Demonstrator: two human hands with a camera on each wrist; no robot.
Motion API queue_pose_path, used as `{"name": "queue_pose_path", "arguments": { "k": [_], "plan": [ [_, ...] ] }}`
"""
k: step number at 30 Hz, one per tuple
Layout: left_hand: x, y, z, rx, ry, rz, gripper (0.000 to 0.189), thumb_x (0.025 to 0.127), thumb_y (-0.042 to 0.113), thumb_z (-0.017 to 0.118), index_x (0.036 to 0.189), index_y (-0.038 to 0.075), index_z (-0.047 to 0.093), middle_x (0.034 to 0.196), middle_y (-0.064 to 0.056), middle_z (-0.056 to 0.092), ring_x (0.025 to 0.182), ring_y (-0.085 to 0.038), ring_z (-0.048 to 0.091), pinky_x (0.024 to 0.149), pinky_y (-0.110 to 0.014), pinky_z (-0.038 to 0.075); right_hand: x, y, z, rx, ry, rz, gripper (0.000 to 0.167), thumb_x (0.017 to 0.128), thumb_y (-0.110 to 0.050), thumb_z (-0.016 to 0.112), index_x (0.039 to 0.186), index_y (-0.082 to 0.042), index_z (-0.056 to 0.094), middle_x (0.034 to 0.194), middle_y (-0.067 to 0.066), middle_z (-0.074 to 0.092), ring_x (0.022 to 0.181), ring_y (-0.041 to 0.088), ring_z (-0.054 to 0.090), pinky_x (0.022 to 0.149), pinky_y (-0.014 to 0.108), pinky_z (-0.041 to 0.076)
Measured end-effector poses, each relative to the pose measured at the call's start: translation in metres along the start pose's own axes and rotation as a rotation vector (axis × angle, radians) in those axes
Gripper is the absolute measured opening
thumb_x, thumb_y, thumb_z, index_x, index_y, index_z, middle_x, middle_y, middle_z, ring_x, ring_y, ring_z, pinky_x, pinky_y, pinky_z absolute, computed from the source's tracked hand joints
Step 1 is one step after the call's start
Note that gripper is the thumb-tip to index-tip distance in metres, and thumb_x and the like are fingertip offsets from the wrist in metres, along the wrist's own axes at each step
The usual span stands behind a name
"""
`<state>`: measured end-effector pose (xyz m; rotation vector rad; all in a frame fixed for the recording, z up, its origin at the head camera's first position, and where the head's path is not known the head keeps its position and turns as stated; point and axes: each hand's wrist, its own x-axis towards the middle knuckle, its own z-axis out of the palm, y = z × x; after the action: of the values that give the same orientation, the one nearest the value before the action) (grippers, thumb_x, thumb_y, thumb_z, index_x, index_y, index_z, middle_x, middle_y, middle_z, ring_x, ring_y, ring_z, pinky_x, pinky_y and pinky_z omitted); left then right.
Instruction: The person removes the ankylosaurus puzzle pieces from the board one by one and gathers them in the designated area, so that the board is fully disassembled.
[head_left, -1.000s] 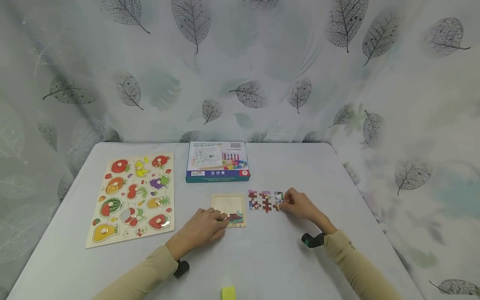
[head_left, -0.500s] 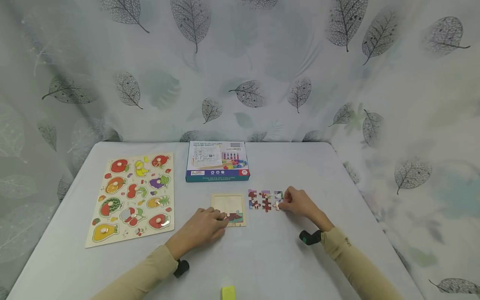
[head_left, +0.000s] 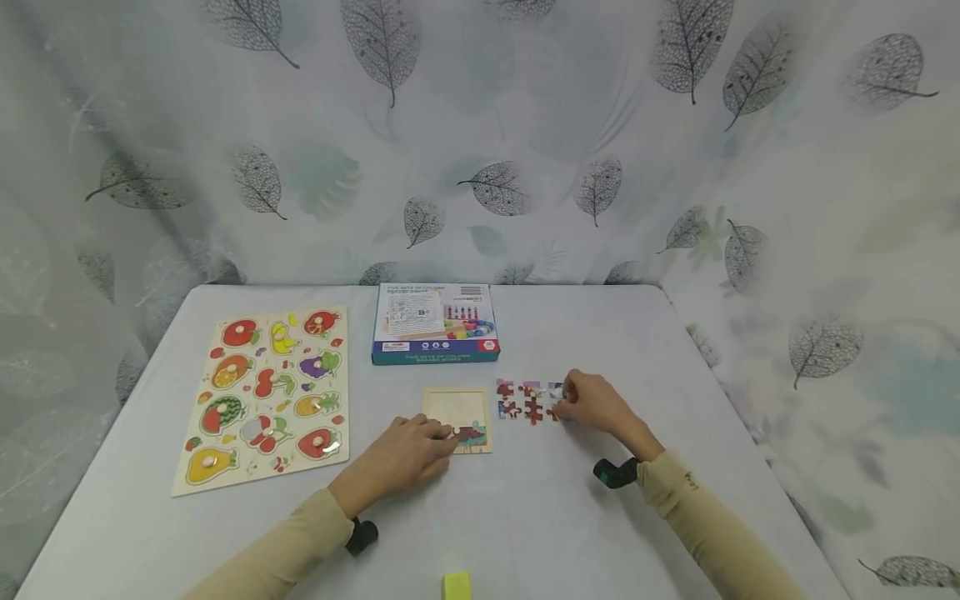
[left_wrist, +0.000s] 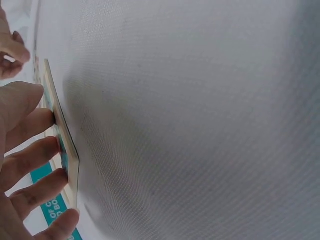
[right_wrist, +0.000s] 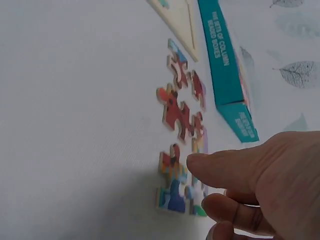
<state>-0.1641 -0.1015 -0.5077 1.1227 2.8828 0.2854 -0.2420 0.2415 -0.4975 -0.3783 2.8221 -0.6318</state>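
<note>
My left hand [head_left: 401, 454] rests at the left side of a small square wooden puzzle tray [head_left: 456, 407]. Its spread fingers touch the tray edge in the left wrist view. Joined jigsaw pieces [head_left: 469, 436], brown and teal, lie along the tray's lower side. To the tray's right, several loose jigsaw pieces [head_left: 533, 408] lie in two rows. My right hand [head_left: 596, 404] is at the right end of these rows and partly covers the end pieces. In the right wrist view, thumb and fingers are apart beside a blue-and-green piece [right_wrist: 172, 197]; whether they touch it is unclear.
A teal-edged bead box [head_left: 435, 325] lies behind the tray. On the left is a wooden fruit peg puzzle board [head_left: 251, 450]. A yellow block [head_left: 456, 586] sits at the near edge. Leaf-printed curtains [head_left: 525, 125] surround the white table [head_left: 525, 517].
My right hand has shifted slightly left and away from me, over the end pieces. My left hand stays in place on the tray.
</note>
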Motion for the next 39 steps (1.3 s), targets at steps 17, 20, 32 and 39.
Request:
{"name": "queue_pose_path", "arguments": {
  "k": [17, 20, 32, 39],
  "plan": [
    [-0.011, -0.014, -0.008, -0.098, 0.060, -0.093, 0.032, 0.094, 0.028, 0.069, 0.122, 0.013, 0.072, 0.128, -0.006, 0.070, 0.122, -0.027, 0.062, 0.100, -0.049, 0.053, 0.017, -0.097, 0.020, -0.037, -0.083, -0.190, 0.029, 0.090, -0.022, 0.073, 0.112, -0.003, 0.068, 0.089, 0.004, 0.068, 0.074, 0.013, 0.054, 0.067, 0.025, 0.048],
    [-0.012, -0.019, -0.007, -0.096, 0.055, -0.139, 0.033, 0.095, 0.028, 0.068, 0.124, 0.014, 0.071, 0.129, -0.006, 0.070, 0.124, -0.027, 0.061, 0.101, -0.050, 0.053, 0.021, -0.108, 0.032, -0.051, -0.135, -0.239, 0.030, 0.091, -0.024, 0.072, 0.113, -0.004, 0.068, 0.087, 0.003, 0.067, 0.075, 0.013, 0.054, 0.068, 0.025, 0.049],
    [-0.004, -0.029, 0.004, 0.007, 0.116, -0.150, 0.033, 0.089, 0.030, 0.075, 0.119, 0.016, 0.073, 0.124, -0.003, 0.071, 0.118, -0.027, 0.063, 0.092, -0.051, 0.055, 0.033, -0.138, 0.066, -0.036, -0.292, -0.389, 0.029, 0.095, -0.023, 0.069, 0.115, -0.003, 0.066, 0.082, -0.002, 0.056, 0.074, 0.008, 0.049, 0.066, 0.021, 0.040],
    [-0.005, -0.029, 0.001, -0.023, 0.069, -0.180, 0.037, 0.089, 0.031, 0.076, 0.121, 0.015, 0.072, 0.127, -0.003, 0.070, 0.121, -0.029, 0.061, 0.094, -0.051, 0.054, 0.035, -0.143, 0.076, -0.070, -0.293, -0.387, 0.025, 0.094, -0.021, 0.069, 0.114, -0.006, 0.067, 0.095, 0.001, 0.063, 0.082, 0.009, 0.052, 0.073, 0.022, 0.046]
  ]
}}
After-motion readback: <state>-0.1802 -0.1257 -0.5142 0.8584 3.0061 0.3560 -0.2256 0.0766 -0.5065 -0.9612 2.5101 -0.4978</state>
